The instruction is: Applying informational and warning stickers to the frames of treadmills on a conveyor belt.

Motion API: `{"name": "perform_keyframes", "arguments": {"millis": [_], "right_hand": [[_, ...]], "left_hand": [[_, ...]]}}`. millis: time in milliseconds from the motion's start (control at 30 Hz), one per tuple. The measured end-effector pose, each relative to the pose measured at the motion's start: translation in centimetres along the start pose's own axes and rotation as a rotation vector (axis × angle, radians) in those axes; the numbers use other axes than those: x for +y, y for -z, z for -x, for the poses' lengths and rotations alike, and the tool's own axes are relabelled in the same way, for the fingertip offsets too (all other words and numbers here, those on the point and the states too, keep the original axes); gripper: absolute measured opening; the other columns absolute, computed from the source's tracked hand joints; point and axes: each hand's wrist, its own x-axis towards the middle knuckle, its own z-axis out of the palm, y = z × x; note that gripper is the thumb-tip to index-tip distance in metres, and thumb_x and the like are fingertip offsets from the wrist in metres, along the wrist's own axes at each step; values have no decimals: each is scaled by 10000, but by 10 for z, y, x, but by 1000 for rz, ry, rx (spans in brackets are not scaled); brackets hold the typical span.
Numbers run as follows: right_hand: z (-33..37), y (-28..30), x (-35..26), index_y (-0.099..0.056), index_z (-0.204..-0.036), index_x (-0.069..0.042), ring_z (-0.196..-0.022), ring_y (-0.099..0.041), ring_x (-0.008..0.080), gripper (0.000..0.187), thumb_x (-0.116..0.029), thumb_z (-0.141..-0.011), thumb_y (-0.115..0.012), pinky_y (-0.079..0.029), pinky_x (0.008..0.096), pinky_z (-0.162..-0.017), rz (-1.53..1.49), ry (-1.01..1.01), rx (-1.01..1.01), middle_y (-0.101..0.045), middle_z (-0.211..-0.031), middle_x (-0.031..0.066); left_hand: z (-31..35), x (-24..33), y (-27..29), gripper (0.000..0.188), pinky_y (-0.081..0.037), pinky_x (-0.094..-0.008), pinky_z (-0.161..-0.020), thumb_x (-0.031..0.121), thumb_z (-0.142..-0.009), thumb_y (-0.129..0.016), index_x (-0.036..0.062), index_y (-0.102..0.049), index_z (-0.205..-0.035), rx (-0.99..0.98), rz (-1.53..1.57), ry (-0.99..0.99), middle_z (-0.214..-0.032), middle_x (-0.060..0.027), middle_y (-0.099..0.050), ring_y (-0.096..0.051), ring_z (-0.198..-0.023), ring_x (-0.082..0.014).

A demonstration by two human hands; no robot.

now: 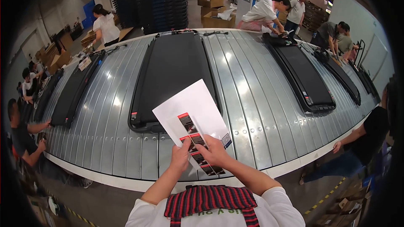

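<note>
Both hands are up in front of the person's chest, pinching a white sheet of paper [191, 115] that carries a column of red-and-black stickers [198, 145]: the left hand [180, 156] is closed on its lower edge, and the right hand [214, 151] grips it just beside, thumb laid over the stickers. The sheet hangs above the near edge of the ribbed metal conveyor [248, 101], partly covering the end of a long flat black machine [172, 71] lying there. Similar black units [303, 75] lie farther along, with other people working around them.
</note>
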Motion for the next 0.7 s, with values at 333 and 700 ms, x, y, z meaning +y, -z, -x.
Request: {"name": "perform_keyframes", "arguments": {"millis": [333, 700], "right_hand": [[-27, -60, -11, -471, -771, -4, -608, -527, 362, 144, -109, -764, -569, -411, 384, -525, 392, -150, -29, -537, -655, 184], [-38, -59, -5, -480, -1147, -7, -796, -560, 133, 380, -19, -768, -512, -440, 261, -735, 211, -300, -134, -612, -874, 104]], "left_hand": [[-29, 28, 83, 383, -460, -282, -781, 318, -912, -425, -32, -498, -1050, 6, 145, 80, -977, -99, -581, -569, -873, -153], [-79, 52, 99, 434, -400, -258, -824, 337, -862, -529, -46, -511, -1066, -80, 52, 30, -1026, -79, -575, -529, -903, -114]]}}
